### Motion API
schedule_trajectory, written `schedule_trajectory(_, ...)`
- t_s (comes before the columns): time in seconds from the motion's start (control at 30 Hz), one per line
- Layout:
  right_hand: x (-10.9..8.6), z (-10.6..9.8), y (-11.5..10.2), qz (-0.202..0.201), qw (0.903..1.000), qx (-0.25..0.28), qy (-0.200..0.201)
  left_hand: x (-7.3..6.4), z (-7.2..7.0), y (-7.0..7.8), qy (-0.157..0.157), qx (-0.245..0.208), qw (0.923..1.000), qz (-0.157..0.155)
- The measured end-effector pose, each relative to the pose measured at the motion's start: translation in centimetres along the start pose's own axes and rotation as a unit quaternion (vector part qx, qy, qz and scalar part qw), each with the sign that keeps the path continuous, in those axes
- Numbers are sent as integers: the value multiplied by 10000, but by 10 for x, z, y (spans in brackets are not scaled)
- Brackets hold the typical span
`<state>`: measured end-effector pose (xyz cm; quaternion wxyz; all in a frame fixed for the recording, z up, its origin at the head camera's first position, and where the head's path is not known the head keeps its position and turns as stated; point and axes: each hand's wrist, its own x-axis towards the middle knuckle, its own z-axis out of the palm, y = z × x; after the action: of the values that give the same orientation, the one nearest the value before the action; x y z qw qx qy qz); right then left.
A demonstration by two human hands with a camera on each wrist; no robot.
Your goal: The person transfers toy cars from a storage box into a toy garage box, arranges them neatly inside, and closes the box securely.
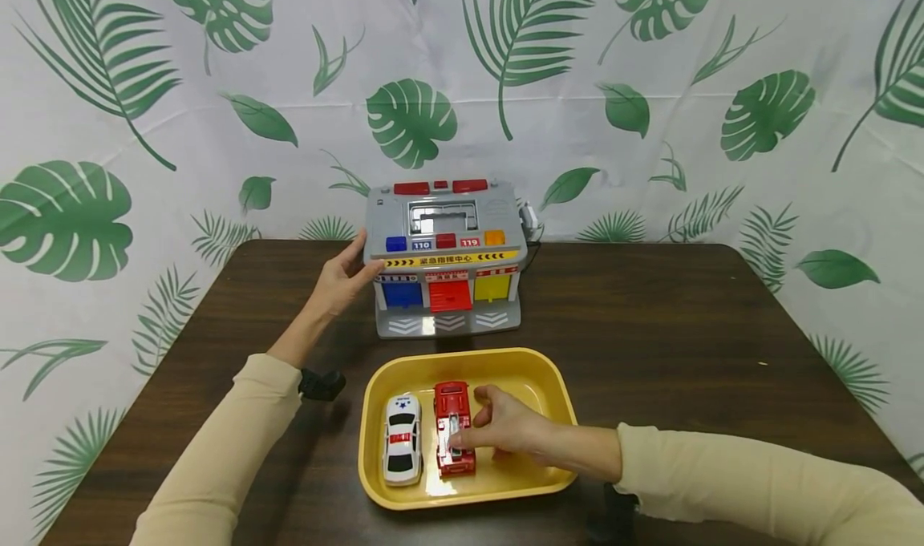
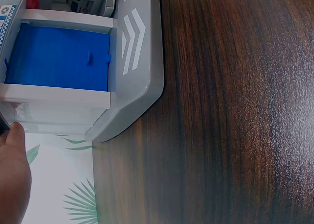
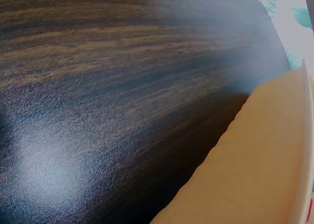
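At the left end of the grey toy garage (image 1: 445, 245), my left hand (image 1: 338, 283) holds the roof corner, thumb on the front edge and fingers along the side. Part of this hand shows at the left wrist view's left edge, beside the garage's blue door (image 2: 59, 57). My right hand (image 1: 516, 426) reaches into the yellow tray (image 1: 465, 501), its thumb lying over a red toy truck (image 1: 452, 398) and its index finger bent beside the truck's right side. To the left in the tray lies a white toy police car (image 1: 401, 442). The right wrist view does not show this hand.
The dark wooden table (image 1: 650, 321) extends to both sides of the tray. A leaf-patterned cloth (image 1: 563, 129) hangs behind. A small white object (image 1: 530, 219) sits at the garage's right side. The tray's outer wall (image 3: 255, 155) stands beside the right wrist camera.
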<state>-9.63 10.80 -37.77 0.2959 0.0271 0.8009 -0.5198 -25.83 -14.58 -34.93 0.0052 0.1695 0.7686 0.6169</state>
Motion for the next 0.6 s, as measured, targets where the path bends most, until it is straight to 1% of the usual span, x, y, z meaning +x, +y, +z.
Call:
schedule_trajectory(0.37, -1, 2, -1, -42, 9998, 176, -67, -2, -1, 1, -13, 130, 9999, -78)
schedule_trajectory(0.6, -2, 4, -1, 79, 9991, 381, -148, -2, -1, 2, -23, 166, 9998, -105)
